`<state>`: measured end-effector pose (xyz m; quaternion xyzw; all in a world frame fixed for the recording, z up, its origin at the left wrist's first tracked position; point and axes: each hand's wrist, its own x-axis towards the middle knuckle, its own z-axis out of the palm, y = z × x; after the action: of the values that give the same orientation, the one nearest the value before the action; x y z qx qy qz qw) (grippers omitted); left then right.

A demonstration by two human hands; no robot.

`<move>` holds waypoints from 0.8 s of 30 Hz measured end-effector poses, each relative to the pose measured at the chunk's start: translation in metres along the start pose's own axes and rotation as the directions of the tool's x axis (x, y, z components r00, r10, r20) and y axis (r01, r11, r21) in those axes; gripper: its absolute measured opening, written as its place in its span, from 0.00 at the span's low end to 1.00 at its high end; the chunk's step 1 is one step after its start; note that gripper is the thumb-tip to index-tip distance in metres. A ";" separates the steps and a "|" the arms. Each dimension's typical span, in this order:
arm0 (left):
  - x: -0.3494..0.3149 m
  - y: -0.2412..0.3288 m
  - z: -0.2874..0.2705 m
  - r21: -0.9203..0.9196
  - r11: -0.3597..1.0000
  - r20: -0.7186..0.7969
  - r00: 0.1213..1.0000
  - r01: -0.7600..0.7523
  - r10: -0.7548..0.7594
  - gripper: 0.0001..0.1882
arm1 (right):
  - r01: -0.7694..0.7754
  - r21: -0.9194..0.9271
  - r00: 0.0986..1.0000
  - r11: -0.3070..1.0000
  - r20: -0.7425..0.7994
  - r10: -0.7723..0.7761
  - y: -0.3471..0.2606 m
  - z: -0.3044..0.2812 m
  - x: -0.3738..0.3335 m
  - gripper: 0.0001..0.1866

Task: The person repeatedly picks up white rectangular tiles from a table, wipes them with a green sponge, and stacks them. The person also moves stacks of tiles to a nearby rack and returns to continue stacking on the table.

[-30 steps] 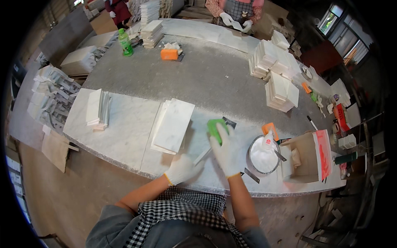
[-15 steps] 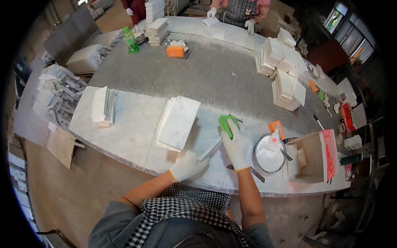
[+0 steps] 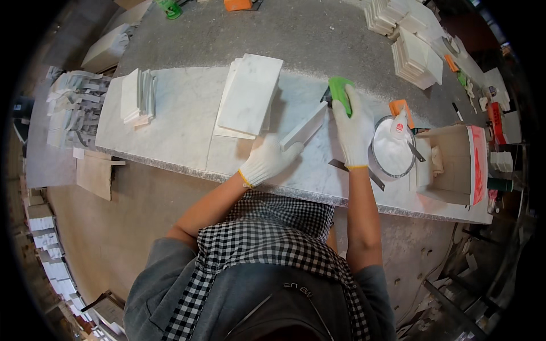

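Note:
Both my hands wear white knit gloves with yellow cuffs. My left hand [image 3: 273, 156] grips the near end of a white marble tile [image 3: 304, 126], which stands tilted on its edge over the pale slab. In my right hand [image 3: 354, 128] is a green hand sanding pad [image 3: 341, 94] with a dark face, held beside the tile's far end. Just left of the tile lies a small stack of white marble tiles [image 3: 250, 96]. By my right wrist a flat metal strip [image 3: 372, 179] rests on the slab, partly hidden under the wrist.
Right of my right hand stands a round tub of white powder [image 3: 389, 153] with a white bottle [image 3: 398, 125] in it. Beside it are an orange block [image 3: 402, 108] and an open cardboard box [image 3: 455, 165]. More tile stacks stand at left [image 3: 133, 96] and far right [image 3: 415, 59].
The view has tipped down, so the bench sits higher in the picture. The held tile now shows more of its face, and the sanding pad has turned more upright at its far end.

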<state>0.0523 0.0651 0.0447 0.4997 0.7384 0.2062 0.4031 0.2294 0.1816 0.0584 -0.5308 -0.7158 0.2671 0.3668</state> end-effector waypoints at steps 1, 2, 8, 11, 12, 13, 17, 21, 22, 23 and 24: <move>0.003 -0.003 0.001 -0.045 0.998 -0.029 0.999 -0.045 0.044 0.24 | 0.017 0.047 0.999 0.999 -0.043 -0.015 0.000 0.000 0.001 0.27; 0.005 -0.007 0.003 -0.088 0.992 -0.059 0.994 -0.093 0.089 0.25 | 0.121 0.042 0.992 0.992 -0.032 -0.120 -0.003 0.003 -0.007 0.26; 0.014 -0.021 0.012 -0.181 0.847 -0.143 0.866 -0.499 0.479 0.22 | 0.366 -0.017 0.918 0.931 0.174 -0.357 -0.062 -0.005 -0.078 0.28; -0.013 0.005 0.000 -0.156 0.980 0.092 0.986 -0.126 0.142 0.18 | 0.235 -0.056 0.969 0.970 -0.064 -0.239 -0.012 0.002 -0.049 0.28; -0.017 0.004 0.001 -0.201 0.966 0.052 0.983 -0.165 0.179 0.17 | 0.130 -0.037 0.991 0.991 -0.038 -0.132 -0.009 -0.005 -0.039 0.27; -0.021 0.003 0.004 -0.243 0.948 0.010 0.977 -0.204 0.213 0.16 | 0.134 -0.037 0.990 0.990 -0.045 -0.135 -0.010 -0.006 -0.039 0.27; -0.008 -0.009 0.008 -0.078 0.913 -0.054 0.916 -0.400 0.397 0.15 | 0.293 -0.032 0.956 0.956 -0.007 -0.293 -0.043 0.002 -0.068 0.27; 0.001 -0.011 0.027 -0.341 0.759 -0.327 0.827 -0.555 0.457 0.16 | 0.404 -0.002 0.911 0.915 0.087 -0.403 -0.069 -0.006 -0.082 0.28; -0.007 -0.009 0.020 -0.327 0.831 -0.199 0.893 -0.449 0.404 0.15 | 0.399 -0.028 0.914 0.917 0.096 -0.395 -0.065 -0.011 -0.075 0.28; -0.014 -0.009 0.014 -0.294 0.893 -0.071 0.940 -0.340 0.335 0.15 | 0.332 -0.035 0.943 0.943 0.022 -0.331 -0.048 -0.006 -0.067 0.28; -0.017 -0.007 0.012 -0.307 0.913 -0.037 0.962 -0.269 0.271 0.15 | 0.269 -0.037 0.961 0.962 -0.055 -0.271 -0.021 0.005 -0.056 0.28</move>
<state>0.0605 0.0459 0.0392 0.5282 0.6198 0.3711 0.4463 0.2233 0.1222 0.0580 -0.4412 -0.7740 0.1881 0.4133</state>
